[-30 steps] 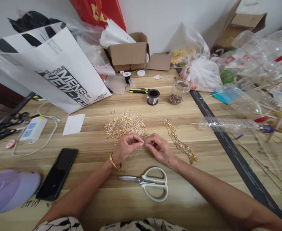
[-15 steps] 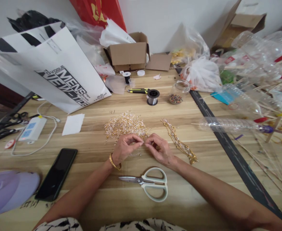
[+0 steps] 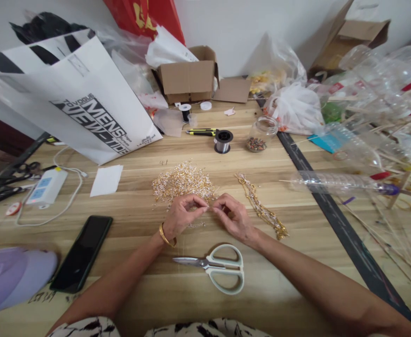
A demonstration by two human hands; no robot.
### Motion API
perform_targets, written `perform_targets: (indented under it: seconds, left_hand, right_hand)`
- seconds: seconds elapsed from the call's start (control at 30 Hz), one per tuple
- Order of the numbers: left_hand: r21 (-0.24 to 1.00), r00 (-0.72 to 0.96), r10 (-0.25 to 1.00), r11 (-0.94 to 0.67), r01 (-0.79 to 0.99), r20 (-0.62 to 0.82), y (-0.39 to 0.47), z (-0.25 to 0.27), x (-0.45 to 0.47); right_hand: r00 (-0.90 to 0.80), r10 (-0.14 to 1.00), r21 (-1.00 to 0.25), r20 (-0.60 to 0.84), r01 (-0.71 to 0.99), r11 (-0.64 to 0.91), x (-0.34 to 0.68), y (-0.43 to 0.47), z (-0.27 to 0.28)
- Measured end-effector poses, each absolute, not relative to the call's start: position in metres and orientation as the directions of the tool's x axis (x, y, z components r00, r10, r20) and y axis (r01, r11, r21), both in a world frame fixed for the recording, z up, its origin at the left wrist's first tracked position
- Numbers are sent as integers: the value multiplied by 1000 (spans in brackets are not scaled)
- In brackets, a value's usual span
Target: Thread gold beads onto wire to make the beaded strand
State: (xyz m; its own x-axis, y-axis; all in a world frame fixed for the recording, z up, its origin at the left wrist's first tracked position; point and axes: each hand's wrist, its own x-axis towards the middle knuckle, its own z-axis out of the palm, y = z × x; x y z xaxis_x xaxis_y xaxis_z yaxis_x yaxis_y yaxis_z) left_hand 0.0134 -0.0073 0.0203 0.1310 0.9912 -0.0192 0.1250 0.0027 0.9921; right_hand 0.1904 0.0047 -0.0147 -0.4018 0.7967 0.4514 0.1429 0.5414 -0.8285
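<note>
Wood-grain tabletop [image 3: 268, 290] against a pale wall, black strip [image 3: 345, 238] running diagonally down its right side. Back edge: white paper shopping bag [image 3: 86, 103] with printed lettering, red bag [image 3: 163, 18], opened cardboard box [image 3: 187, 77], heap of clear plastic bottles [image 3: 377, 75] at far right. Nearer: yellow-black utility knife [image 3: 201, 132], wire spool [image 3: 222, 142] just beside it, glass jar [image 3: 261, 128] with small dark and orange beads low inside.

Left hand [image 3: 184, 213], gold bracelet [image 3: 162, 229] on its wrist, and right hand [image 3: 233, 215] meet mid-table, tips almost touching. Both are pinched, thumb to forefinger, other fingers curled; they appear to hold a tiny piece [image 3: 209, 208] between them, too small to identify. Loose pile of gold and clear jewelry bits [image 3: 184, 182] lies right behind the left hand; a few stray bits [image 3: 197, 225] sit below the fingertips. Bundle of gold chains [image 3: 259, 203] lies slantwise, right of the right hand. Pale-handled scissors [image 3: 205, 264] rest between the forearms, blades pointing left; black smartphone [image 3: 81, 252] lies farther left.

Versus one second ago: hands keep the same spot and pinch, fingertips slightly farther apart. Pile, chains and scissors unmoved.
</note>
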Motion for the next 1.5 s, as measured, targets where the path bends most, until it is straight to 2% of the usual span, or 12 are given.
perform_targets:
  seconds: [0.27, 0.57, 0.93, 1.27, 1.5]
  left_hand:
    - [996, 145, 989, -25, 86, 13, -6, 18, 13]
    - [995, 123, 992, 14, 100, -26, -8, 17, 12]
    - [996, 123, 992, -2, 86, -9, -6, 12, 11]
    - [990, 92, 989, 111, 85, -119, -6, 16, 10]
    - [991, 106, 987, 111, 77, -119, -6, 16, 10]
  right_hand:
    - [-425, 796, -832, 432, 154, 533, 191, 5, -15]
    - [-444, 789, -831, 425, 155, 535, 190, 5, -16]
    - [-451, 784, -825, 425, 162, 541, 191, 6, -16]
    - [-449, 781, -823, 433, 157, 546, 190, 5, -17]
    - [-455, 781, -823, 428, 161, 545, 190, 6, -16]
